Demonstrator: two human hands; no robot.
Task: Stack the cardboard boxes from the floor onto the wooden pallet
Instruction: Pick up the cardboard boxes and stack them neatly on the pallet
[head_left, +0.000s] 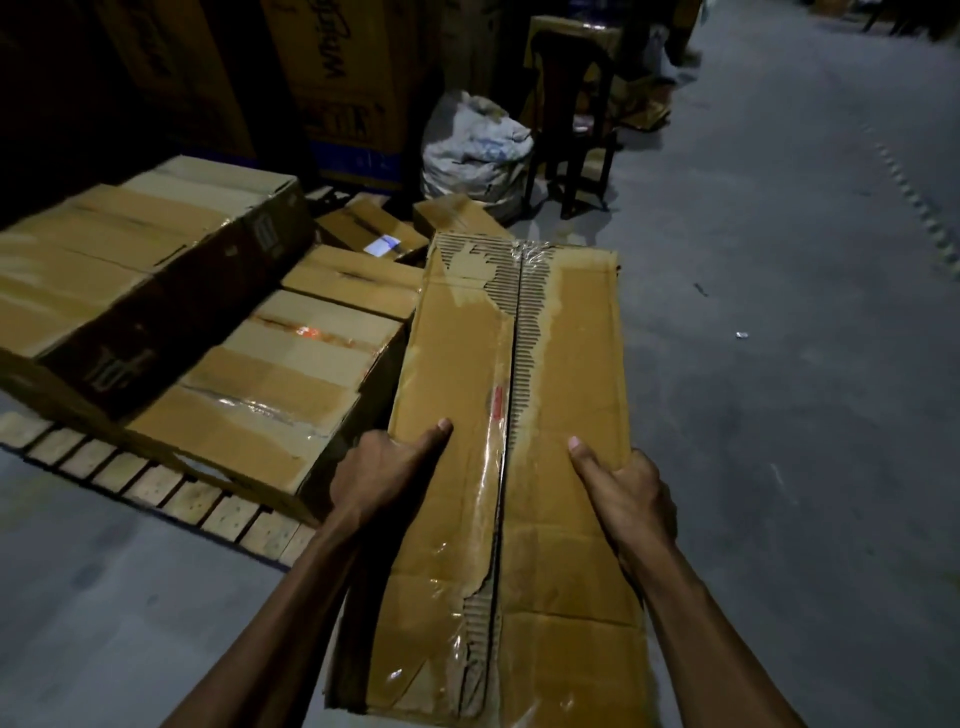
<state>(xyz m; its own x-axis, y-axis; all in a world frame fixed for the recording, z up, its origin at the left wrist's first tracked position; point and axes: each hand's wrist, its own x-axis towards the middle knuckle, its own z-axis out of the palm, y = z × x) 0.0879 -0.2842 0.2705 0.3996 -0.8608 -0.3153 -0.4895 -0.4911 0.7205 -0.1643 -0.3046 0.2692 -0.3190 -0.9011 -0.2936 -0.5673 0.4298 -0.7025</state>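
I hold a long, worn cardboard box (519, 395) lengthwise in front of me, its taped top torn along the middle seam. My left hand (382, 473) grips its left edge, thumb on top and fingers hidden down the side. My right hand (626, 493) grips the right edge the same way. The box's far end reaches beside the wooden pallet (156, 483) at the left. On the pallet lie several flat cardboard boxes (270, 395), with a larger box (130, 270) stacked on top at the far left.
Tall printed cartons (332, 88) stand behind the pallet. A stuffed white sack (478, 150) and a dark chair (571, 119) sit beyond. Small boxes (457, 218) lie behind the pallet stack. Grey concrete floor (805, 312) stretches to the right.
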